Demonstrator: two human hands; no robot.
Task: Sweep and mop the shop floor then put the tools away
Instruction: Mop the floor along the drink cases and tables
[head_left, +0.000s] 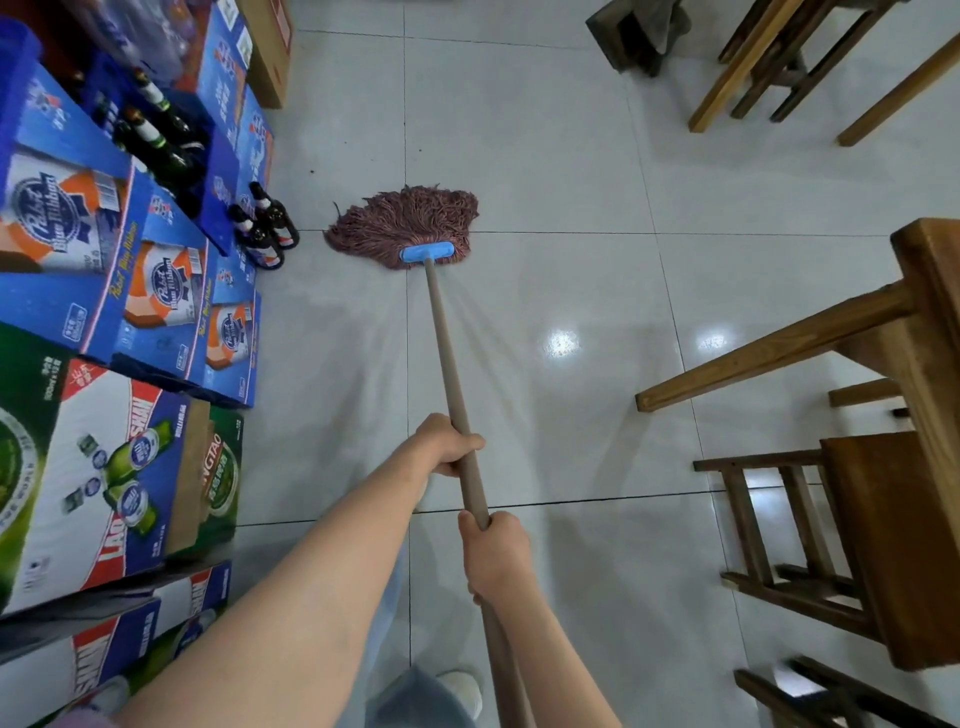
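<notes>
Far left: stacked blue beer cartons (135, 291), cut off by the left edge; print is readable on some faces, blurred on others. Below them sit white-and-green cartons (119, 483), the lowest ones running out of frame at the bottom. An open blue crate (156, 119) up top holds dark bottles, necks only partly visible. Three loose dark bottles (265, 228) stand on the floor just beside the cartons, labels too small to read.

The mop head (402, 226) — reddish-brown strings fanned out flat on the tiled floor (545, 171) — lies near those bottles, not touching them. A blue clamp (427, 252) joins it to the mop handle (451, 364), which runs down toward the camera; its lower end is hidden behind the right forearm and cut off at the bottom edge.

Left hand (449, 444) is clenched round the handle higher up, fingers wrapped, thumb side hidden. Right hand (493, 551) is clenched round it lower down, just beside the left but apart from it. Both forearms bare. Under the arms is a bit of jeans leg and a pale shoe (462, 688), mostly hidden.

The floor looks glossy with streaks near the handle and two light reflections.

Right side: wooden stools (852, 519) and a table edge — all cropped by the frame. More wooden legs (779, 62) at top right, tops out of view.
</notes>
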